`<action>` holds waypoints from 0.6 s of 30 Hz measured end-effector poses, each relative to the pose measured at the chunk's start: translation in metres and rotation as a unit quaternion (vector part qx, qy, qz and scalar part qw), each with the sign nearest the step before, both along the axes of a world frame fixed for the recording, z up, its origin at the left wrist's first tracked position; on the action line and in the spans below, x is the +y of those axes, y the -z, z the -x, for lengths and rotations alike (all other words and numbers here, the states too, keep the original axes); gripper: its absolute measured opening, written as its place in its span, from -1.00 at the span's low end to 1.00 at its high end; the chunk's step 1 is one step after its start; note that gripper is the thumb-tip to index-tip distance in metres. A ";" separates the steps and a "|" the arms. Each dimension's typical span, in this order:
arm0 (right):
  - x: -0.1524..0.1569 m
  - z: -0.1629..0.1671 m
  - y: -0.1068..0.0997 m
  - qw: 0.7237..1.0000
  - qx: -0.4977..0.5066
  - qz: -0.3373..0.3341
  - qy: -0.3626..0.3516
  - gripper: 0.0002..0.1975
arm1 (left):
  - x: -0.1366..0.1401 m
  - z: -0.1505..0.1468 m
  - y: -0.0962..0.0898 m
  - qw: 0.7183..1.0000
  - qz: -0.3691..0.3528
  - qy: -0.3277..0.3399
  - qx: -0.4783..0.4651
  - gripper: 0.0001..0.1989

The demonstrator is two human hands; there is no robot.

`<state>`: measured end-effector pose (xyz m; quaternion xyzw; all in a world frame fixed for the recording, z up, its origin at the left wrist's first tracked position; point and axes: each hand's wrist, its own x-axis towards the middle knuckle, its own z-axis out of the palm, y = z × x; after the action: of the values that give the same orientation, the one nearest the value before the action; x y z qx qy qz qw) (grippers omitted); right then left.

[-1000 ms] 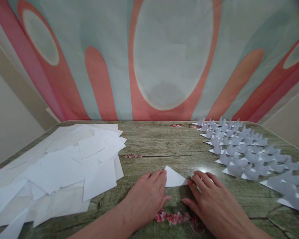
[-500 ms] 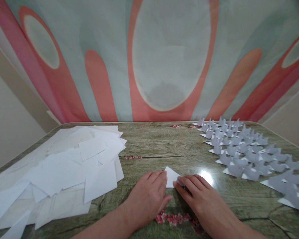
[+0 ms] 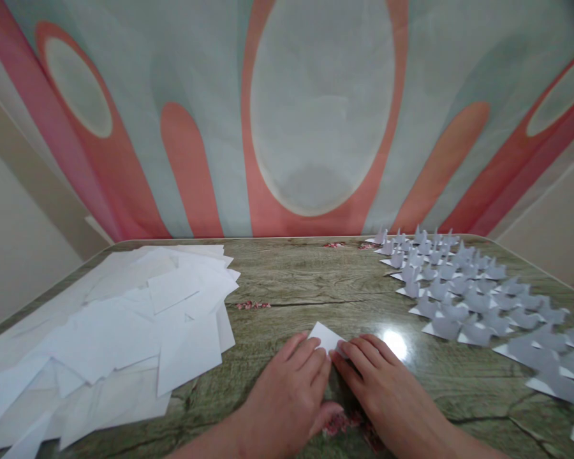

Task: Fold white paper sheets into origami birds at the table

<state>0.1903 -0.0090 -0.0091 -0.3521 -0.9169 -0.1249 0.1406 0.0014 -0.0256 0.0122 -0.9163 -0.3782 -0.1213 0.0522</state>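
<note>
A small piece of folded white paper (image 3: 323, 335) lies on the table between my hands, one corner pointing away from me. My left hand (image 3: 291, 389) rests over its left and near edge, fingers laid forward with their tips on the paper and the thumb apart. At the paper's right corner, my right hand (image 3: 380, 382) has thumb and index finger closed together on it. The fingers cover the near edge of the paper, so its folds there are hidden.
A spread pile of white paper sheets (image 3: 191, 357) covers the table's left side. Several rows of folded paper birds (image 3: 444, 322) stand along the right. The wood-patterned table (image 3: 287, 274) reaches back to a wall with a coral and grey-green print (image 3: 320, 115).
My left hand has slid right and toward me along the paper, its fingers now over the near edge. The paper has turned slightly. My right hand keeps its hold, and the view has shifted a little.
</note>
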 end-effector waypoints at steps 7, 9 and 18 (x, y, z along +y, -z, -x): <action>0.001 -0.001 0.003 1.000 0.003 -0.009 -0.005 -0.59 | -0.001 -0.002 0.000 0.999 -0.026 -0.015 0.012 -0.52; 0.001 -0.001 0.003 1.000 0.003 -0.010 -0.005 -0.56 | -0.002 -0.003 0.000 0.999 -0.034 -0.026 0.013 -0.54; 0.003 -0.003 0.003 1.000 -0.007 -0.003 -0.007 -0.53 | -0.014 0.003 -0.016 0.989 -0.023 -0.112 0.092 -0.50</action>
<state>0.1932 -0.0060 -0.0125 -0.3442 -0.9199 -0.1296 0.1358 -0.0013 -0.0392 0.0286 -0.8739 -0.4691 -0.0384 0.1215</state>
